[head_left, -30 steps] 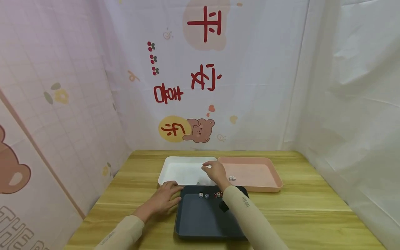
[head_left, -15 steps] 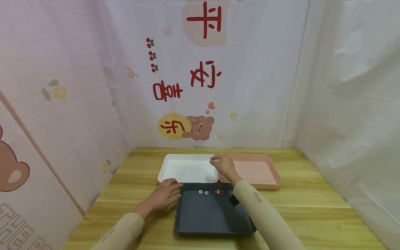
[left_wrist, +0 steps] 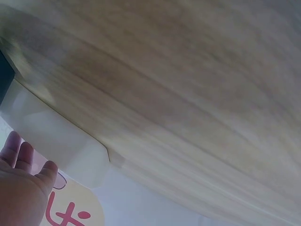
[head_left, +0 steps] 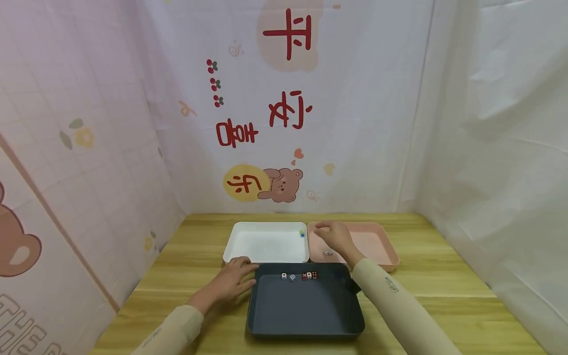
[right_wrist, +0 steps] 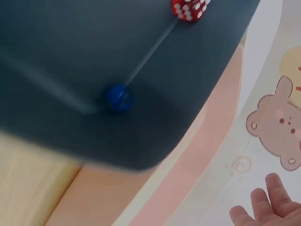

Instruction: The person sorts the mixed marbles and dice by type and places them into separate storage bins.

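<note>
Head view: the left hand (head_left: 232, 278) lies with fingers loosely spread, touching the rear left corner of the dark blue-grey rectangular tray (head_left: 306, 305), gripping nothing. And the right hand (head_left: 335, 235) hovers over the pink rectangular tray (head_left: 372, 241), thumb and fingers slightly parted, nothing visible between them! A tiny yellow-and-blue object (head_left: 302, 234) sits in the white rectangular tray (head_left: 262, 241); two white dice (head_left: 328, 252) in the pink one.

Left wrist: three relaxed fingertips beside the white tray.

Right wrist: a round blue bead (right_wrist: 117, 98) and a red white-spotted die (right_wrist: 189, 9), both in the dark tray.
</note>
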The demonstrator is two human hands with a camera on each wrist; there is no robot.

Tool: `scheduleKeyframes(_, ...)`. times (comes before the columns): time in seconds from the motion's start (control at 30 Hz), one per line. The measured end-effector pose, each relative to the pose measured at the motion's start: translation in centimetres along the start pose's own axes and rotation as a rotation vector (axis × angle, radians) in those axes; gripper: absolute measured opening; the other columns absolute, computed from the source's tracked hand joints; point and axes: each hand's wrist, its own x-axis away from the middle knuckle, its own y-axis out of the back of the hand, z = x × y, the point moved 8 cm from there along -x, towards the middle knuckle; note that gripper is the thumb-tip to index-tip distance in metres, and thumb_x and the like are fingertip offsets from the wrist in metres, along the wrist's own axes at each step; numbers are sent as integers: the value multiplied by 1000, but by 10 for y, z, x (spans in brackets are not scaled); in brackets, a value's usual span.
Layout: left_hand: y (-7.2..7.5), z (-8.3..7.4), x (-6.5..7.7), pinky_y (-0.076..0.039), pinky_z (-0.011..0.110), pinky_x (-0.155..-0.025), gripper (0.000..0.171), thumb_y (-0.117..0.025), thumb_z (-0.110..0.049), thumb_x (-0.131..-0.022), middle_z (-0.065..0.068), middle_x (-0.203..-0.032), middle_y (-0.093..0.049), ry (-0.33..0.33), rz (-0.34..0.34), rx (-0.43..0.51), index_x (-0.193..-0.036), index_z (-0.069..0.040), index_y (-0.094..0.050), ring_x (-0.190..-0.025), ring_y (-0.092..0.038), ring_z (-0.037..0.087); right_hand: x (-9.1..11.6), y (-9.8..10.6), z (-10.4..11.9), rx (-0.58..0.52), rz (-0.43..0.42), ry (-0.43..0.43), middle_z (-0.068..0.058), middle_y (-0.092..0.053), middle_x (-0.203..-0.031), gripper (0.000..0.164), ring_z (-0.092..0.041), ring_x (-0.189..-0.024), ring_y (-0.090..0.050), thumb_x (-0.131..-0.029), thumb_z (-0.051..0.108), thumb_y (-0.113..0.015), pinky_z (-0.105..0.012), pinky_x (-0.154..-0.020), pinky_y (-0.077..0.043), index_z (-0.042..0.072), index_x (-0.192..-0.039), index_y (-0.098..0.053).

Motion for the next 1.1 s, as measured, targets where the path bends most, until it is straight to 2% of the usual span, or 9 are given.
scheduleKeyframes(0.17,1,-2,0,-37,60,-100,41,-62,-26,-99,16,-128,-51,8,-3,7,-134,-6,-60,-123,-45,40,10,13,-11,20,-4,47,-14,-64,-127,29,-37,-118,-58,-95,25,-66,-56,-94,-46,8,-118,-73)
scheduleKeyframes(0.33,-2,-4,3,-37,61,-99,42,-61,-27,-99,17,-128,-51,-2,9,13,-135,-5,-60,-123,-46,40,24,18,-24,63,-2,93,-16,-65,-125,21,-38,-120,-56,-94,20,-69,-57,-97,-44,8,-110,-76)
scheduleKeyframes(0.47,1,-5,6,-37,62,-98,42,-61,-27,-99,17,-128,-50,-6,3,25,-135,-5,-60,-122,-46,40,34,16,-28,129,18,165,-22,-61,-128,18,-41,-122,-53,-93,17,-70,-58,-98,-43,6,-105,-77)
scheduleKeyframes(0.63,5,-5,6,-39,61,-96,42,-62,-28,-99,16,-127,-51,-32,-33,5,-134,-6,-60,-120,-46,39,44,15,-25,185,23,253,-23,-64,-121,15,-42,-118,-56,-90,18,-72,-57,-99,-43,7,-97,-79)
scheduleKeyframes(0.97,3,-4,4,-38,60,-99,43,-60,-28,-100,17,-130,-50,-9,-3,-6,-136,-5,-59,-123,-45,39,63,4,-34,213,59,293,-26,-61,-123,10,-45,-116,-56,-87,16,-76,-59,-96,-44,10,-95,-79)
scheduleKeyframes(1.1,5,-6,4,-38,60,-99,42,-60,-26,-100,19,-130,-50,-13,-2,-4,-136,-4,-59,-123,-46,40,69,1,-33,271,53,328,-24,-63,-121,7,-43,-115,-57,-85,16,-79,-57,-95,-45,13,-91,-80)
